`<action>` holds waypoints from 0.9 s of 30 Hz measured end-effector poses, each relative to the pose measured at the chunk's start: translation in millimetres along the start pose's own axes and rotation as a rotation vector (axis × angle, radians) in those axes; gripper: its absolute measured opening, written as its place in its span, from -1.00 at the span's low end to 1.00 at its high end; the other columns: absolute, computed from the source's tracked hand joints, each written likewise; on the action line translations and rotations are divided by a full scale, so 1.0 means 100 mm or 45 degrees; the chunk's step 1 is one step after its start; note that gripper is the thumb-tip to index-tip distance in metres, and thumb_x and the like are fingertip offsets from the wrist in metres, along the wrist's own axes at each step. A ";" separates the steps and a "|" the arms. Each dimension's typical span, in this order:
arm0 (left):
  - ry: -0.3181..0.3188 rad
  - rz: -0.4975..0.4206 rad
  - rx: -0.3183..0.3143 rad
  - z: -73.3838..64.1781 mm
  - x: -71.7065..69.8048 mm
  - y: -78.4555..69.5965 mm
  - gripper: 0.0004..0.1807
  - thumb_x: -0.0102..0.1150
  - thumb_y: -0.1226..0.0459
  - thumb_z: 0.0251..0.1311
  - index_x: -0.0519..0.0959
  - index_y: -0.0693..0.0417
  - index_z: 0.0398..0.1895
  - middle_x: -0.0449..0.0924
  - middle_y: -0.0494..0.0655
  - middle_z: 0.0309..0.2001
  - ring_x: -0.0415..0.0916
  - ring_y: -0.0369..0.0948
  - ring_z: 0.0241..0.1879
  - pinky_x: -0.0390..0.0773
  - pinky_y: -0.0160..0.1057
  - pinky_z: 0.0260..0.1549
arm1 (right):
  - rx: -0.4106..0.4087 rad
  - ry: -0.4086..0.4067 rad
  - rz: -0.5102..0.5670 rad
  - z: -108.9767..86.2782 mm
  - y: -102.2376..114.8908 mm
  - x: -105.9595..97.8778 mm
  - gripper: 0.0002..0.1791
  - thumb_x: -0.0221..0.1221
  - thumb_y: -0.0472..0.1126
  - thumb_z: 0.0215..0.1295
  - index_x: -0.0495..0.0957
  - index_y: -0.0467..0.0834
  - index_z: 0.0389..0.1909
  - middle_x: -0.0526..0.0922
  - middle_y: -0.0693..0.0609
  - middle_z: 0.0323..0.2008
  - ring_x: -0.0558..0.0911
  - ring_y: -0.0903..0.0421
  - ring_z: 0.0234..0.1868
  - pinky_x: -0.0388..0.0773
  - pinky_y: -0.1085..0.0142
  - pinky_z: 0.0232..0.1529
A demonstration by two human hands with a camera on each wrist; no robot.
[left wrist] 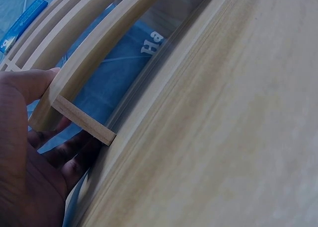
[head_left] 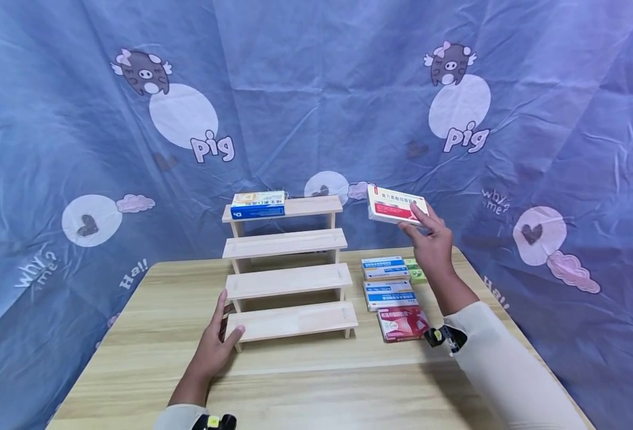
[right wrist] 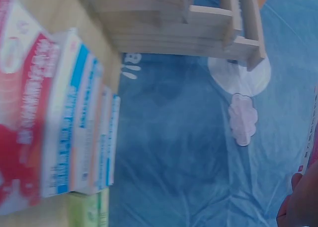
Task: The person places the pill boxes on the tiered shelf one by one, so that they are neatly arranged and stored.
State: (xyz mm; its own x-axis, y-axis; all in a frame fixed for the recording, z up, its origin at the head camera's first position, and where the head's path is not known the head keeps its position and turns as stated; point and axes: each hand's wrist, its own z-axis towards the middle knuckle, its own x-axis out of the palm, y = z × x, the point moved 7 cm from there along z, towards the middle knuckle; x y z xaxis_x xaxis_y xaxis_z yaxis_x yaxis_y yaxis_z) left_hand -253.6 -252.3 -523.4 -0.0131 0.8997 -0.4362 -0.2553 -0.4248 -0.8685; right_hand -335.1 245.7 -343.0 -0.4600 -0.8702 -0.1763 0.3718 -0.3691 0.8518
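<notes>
Nearest, the left hand (head_left: 217, 346) grips the left end of the lowest step of a wooden rack (head_left: 289, 322), thumb on top and fingers curled beneath. A tug or twist there could skew the light-looking rack and jolt the blue-and-yellow box (head_left: 258, 205) on its top step, which sits at the left end, close to the front edge.

Right of the rack, a red box (head_left: 402, 324) lies foremost, with blue-and-white boxes (head_left: 389, 297) just behind it and a green box (head_left: 415, 272) partly hidden beside them; a low sweep of the right forearm could knock this row out of line.

Farther out, the right hand (head_left: 433, 242) pinches a white-and-red box (head_left: 394, 204) by its right end, raised above the row and apart from the rack. Held so far off its middle (the other end hangs free), it could pivot or slip if the pinch loosens.

All of this stands on a pale, wood-grained table (head_left: 316, 394), shadowed under the right arm. Beyond its far edge hangs a creased blue cloth (head_left: 316, 89) printed with winged pigs, white discs, pink clouds and lettering; it hides whatever room lies behind.
</notes>
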 end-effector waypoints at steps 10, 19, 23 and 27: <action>0.002 -0.015 0.029 0.01 0.00 -0.02 0.03 0.20 0.26 0.62 -0.28 -0.17 0.85 0.19 0.39 0.67 0.17 0.39 0.65 0.19 0.44 0.55 | -0.037 -0.020 0.016 0.18 0.16 0.20 -0.37 0.45 -0.25 0.40 0.57 0.00 0.46 0.38 0.00 0.66 0.36 -0.09 0.61 0.28 0.05 0.54; -0.006 0.013 0.025 0.01 -0.02 -0.02 0.03 0.21 0.25 0.61 -0.27 -0.16 0.85 0.21 0.36 0.67 0.22 0.36 0.64 0.22 0.42 0.53 | -0.110 -0.045 0.075 0.27 0.22 0.40 -0.40 0.47 -0.29 0.38 0.61 -0.11 0.42 0.44 -0.16 0.61 0.37 -0.19 0.59 0.26 -0.08 0.57; 0.000 0.010 0.026 0.02 -0.01 -0.01 0.03 0.21 0.24 0.61 -0.27 -0.16 0.85 0.19 0.37 0.67 0.23 0.37 0.63 0.27 0.41 0.52 | -0.117 -0.064 0.071 0.33 0.26 0.48 -0.40 0.49 -0.29 0.36 0.62 -0.13 0.41 0.46 -0.21 0.59 0.39 -0.21 0.57 0.28 -0.08 0.57; 0.000 -0.004 0.023 0.02 0.00 -0.01 0.03 0.21 0.25 0.61 -0.28 -0.18 0.85 0.17 0.38 0.68 0.21 0.39 0.63 0.28 0.42 0.52 | -0.100 -0.040 0.037 0.38 0.28 0.61 -0.41 0.47 -0.28 0.38 0.62 -0.12 0.41 0.47 -0.20 0.58 0.40 -0.21 0.55 0.33 -0.09 0.54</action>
State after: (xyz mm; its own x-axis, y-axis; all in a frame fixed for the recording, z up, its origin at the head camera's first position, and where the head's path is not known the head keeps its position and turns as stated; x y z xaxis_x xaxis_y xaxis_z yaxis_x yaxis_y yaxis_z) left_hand -255.0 -252.2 -522.4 -0.0120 0.9010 -0.4337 -0.2725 -0.4203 -0.8655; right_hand -383.7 194.7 -311.3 -0.4724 -0.8709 -0.1356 0.4470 -0.3694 0.8147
